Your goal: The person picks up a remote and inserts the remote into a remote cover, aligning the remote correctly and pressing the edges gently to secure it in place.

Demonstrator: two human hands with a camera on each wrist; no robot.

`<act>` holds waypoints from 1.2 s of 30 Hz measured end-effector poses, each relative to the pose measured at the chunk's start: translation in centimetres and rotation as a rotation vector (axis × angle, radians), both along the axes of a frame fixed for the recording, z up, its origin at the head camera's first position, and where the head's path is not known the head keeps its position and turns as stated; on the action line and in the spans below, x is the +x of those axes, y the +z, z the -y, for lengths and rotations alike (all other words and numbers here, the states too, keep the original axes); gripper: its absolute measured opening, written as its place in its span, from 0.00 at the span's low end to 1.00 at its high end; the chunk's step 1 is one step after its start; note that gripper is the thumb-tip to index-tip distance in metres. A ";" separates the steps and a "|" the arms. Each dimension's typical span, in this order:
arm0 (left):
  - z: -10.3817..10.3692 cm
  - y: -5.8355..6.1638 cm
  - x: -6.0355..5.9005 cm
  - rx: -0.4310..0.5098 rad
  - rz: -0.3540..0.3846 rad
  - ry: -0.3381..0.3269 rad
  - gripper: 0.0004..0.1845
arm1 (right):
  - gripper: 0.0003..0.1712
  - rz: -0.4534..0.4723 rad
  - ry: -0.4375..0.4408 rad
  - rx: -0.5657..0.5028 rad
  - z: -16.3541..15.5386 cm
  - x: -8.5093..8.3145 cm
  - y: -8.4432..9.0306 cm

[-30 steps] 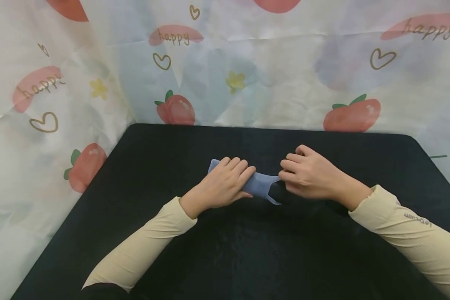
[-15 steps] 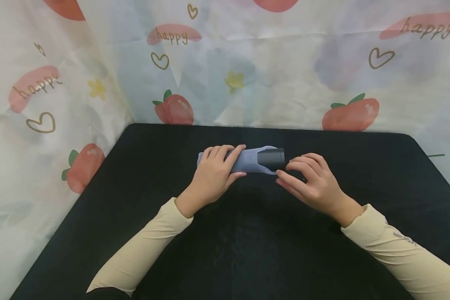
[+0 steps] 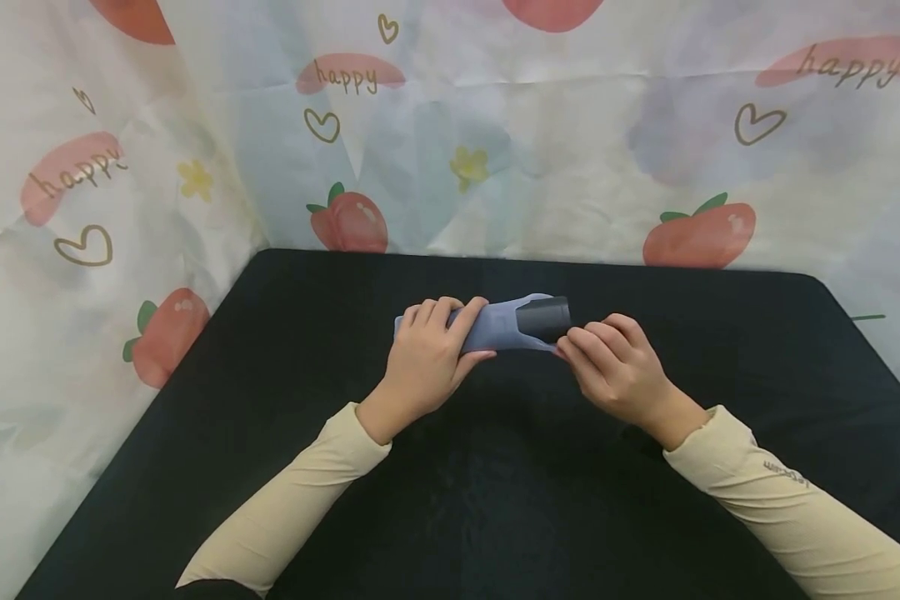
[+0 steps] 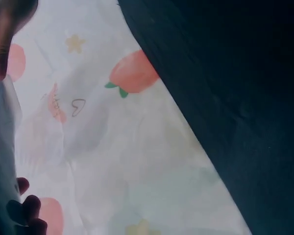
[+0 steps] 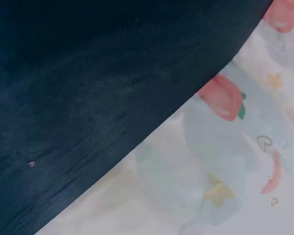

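Observation:
A soft blue sleeve (image 3: pixel 497 327) with a curved cut-out lies around a dark cylinder (image 3: pixel 546 317), whose flat end shows at the right. My left hand (image 3: pixel 423 354) grips the sleeve's left part from above, fingers over the far side and thumb along the near side. At the sleeve's near right edge, my right hand (image 3: pixel 618 371) pinches the rim between thumb and fingertips. The left wrist view catches the sleeve (image 4: pixel 2 181) at its left border, with the pinching right hand (image 4: pixel 10 34) at the top. In the right wrist view neither hand shows.
A black-covered table (image 3: pixel 480 500) spreads beneath both hands. Behind it and along its left side hangs a pale curtain (image 3: pixel 555 150) printed with fruit, hearts and the word happy.
The sleeve and cylinder have swung level and farther away, baring the cylinder's end. My right hand let go of the rim, moved nearer me, then closed on the near edge.

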State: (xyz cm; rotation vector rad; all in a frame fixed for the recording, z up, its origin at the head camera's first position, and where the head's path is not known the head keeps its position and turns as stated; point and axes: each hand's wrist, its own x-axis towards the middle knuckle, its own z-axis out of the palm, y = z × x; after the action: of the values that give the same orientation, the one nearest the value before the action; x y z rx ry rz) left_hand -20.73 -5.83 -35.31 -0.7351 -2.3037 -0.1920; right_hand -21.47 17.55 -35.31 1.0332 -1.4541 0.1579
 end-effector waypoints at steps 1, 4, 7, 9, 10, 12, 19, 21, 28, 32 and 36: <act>0.0 -0.1 -0.1 0.003 0.017 -0.004 0.30 | 0.16 0.001 -0.006 0.003 -0.1 -0.1 -0.1; -0.3 -0.5 -0.3 0.012 0.079 -0.024 0.29 | 0.16 0.034 0.020 -0.027 -0.1 -0.2 -0.4; -0.7 -0.9 -0.6 0.021 0.127 -0.025 0.30 | 0.14 0.073 0.056 -0.092 0.0 -0.3 -0.8; -0.9 -1.1 -0.8 0.033 0.144 -0.012 0.30 | 0.13 0.083 0.064 -0.137 0.0 -0.5 -0.9; -1.1 -1.2 -0.8 0.038 0.150 -0.002 0.30 | 0.13 0.082 0.059 -0.152 0.1 -0.6 -1.0; -1.4 -1.4 -0.9 0.052 0.165 0.018 0.30 | 0.12 0.079 0.056 -0.177 0.1 -0.9 -1.2; -2.4 -1.3 -0.7 0.142 0.187 0.070 0.29 | 0.14 0.140 0.120 -0.269 0.8 -1.7 -1.8; -2.5 -1.0 -0.7 0.173 0.165 0.078 0.29 | 0.14 0.177 0.132 -0.298 1.0 -1.7 -1.9; -2.3 -0.7 -0.8 0.234 0.137 0.059 0.29 | 0.12 0.262 0.167 -0.387 1.6 -1.5 -2.3; -2.0 -0.9 -0.7 0.240 0.162 0.055 0.29 | 0.14 0.348 0.220 -0.334 1.4 -1.5 -2.5; -1.7 -1.3 -0.8 0.221 0.198 0.033 0.29 | 0.18 0.383 0.281 -0.245 0.8 -1.6 -2.7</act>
State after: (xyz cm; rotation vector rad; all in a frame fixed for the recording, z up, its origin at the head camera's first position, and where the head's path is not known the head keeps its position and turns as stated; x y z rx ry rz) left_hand -21.50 -4.08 -36.61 -0.5868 -2.4286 -0.5153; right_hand -23.05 16.72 -37.97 1.0366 -1.5741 0.7532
